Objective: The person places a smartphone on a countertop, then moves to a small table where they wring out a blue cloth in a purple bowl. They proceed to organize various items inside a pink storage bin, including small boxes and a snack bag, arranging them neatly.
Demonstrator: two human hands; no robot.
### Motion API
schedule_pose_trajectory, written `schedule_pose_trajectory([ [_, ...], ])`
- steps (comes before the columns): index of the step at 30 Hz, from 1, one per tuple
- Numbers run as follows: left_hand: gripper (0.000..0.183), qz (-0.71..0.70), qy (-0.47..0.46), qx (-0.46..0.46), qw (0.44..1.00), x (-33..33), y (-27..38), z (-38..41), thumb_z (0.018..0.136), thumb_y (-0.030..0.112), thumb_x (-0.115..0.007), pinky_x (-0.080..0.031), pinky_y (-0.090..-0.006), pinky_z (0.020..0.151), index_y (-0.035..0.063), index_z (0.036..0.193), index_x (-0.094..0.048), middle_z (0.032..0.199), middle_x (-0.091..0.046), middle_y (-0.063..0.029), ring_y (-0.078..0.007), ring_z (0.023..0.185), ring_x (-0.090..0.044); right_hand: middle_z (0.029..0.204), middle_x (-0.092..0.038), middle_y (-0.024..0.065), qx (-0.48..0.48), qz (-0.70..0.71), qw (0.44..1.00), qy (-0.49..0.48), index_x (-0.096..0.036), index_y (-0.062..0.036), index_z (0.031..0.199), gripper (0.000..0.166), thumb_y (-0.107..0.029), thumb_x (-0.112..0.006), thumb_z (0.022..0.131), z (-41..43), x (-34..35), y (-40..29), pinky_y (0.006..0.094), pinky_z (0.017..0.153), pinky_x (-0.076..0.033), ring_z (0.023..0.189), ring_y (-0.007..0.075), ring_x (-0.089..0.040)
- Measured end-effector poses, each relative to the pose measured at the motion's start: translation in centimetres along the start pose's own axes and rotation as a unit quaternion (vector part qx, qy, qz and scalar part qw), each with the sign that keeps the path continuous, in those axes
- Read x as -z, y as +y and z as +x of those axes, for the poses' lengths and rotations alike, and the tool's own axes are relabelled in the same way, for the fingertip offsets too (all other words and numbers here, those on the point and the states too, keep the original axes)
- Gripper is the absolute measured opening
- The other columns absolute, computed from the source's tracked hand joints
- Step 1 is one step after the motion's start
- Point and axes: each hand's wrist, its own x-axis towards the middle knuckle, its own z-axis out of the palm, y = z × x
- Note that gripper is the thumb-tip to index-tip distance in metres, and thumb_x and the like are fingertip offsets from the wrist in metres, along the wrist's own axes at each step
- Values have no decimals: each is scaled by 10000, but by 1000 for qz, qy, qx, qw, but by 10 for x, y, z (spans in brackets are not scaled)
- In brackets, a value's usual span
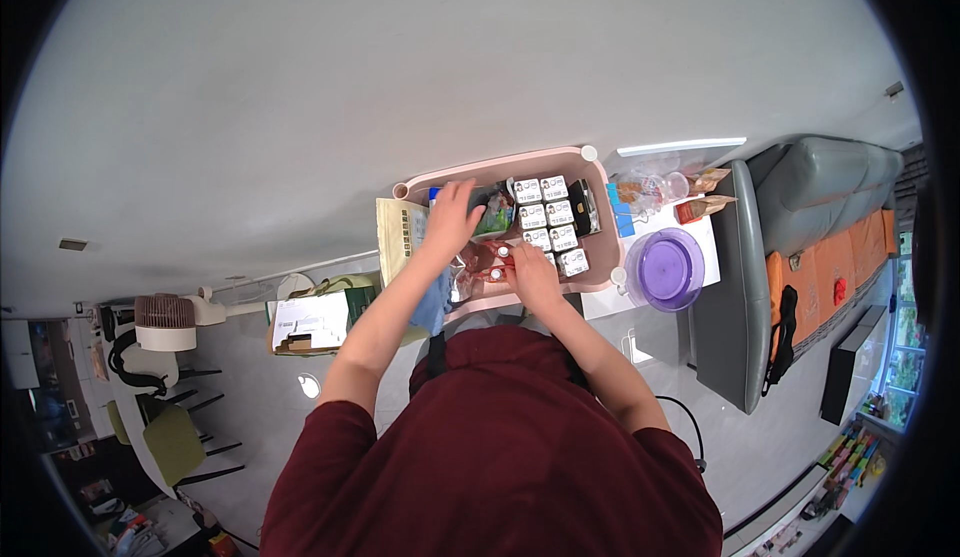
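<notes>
A pink plastic bin [499,163] stands before me against the wall. My left hand [453,219] reaches over its left part, fingers spread, beside a dark and green plastic packet [496,212]; whether it touches the packet I cannot tell. My right hand [534,273] is at the near side of the bin, its fingers at red pouches with white caps [496,275]; its grip is partly hidden. Several small white printed cartons [559,212] stand in rows in the bin's right half. Dark flat packs [581,208] lie right of them. A blue cloth [433,305] hangs at the bin's near left corner.
Right of the bin, a white surface [607,303] bears a purple round container [665,269], clear plastic cups and brown packets [701,209]. A grey sofa [731,279] stands beyond. Left are a yellowish paper bag [394,238], an open carton [309,322] and a fan [166,322].
</notes>
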Motion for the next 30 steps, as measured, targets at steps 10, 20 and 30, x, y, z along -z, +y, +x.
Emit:
schedule_pose_trajectory([
  [10,192,49,-120,-59,990,-10,31,-94,739,133,-693,-472,-415,748,80,909,-623,857,-592,-100,-282,856,-582,744,-658,168,13,-74,993,-95,-599,-49,885,160,-159,-639,775,43,-28,13,432,647,-537,734,328,-668],
  [20,124,70,-252,-128,957,-26,25,-97,787,94,-580,-544,-385,654,66,900,-622,974,-603,-131,-266,840,-657,720,-650,204,-44,21,997,-67,-630,-43,904,224,-249,-647,820,46,12,15,485,650,-519,721,383,-650],
  [30,148,163,-394,-73,902,-7,23,-83,790,82,-577,-549,-384,745,52,920,-640,1097,-594,-129,-292,939,-645,770,-656,226,-92,135,985,-64,-603,16,932,226,-171,-656,817,9,-20,2,477,679,-518,743,408,-640],
])
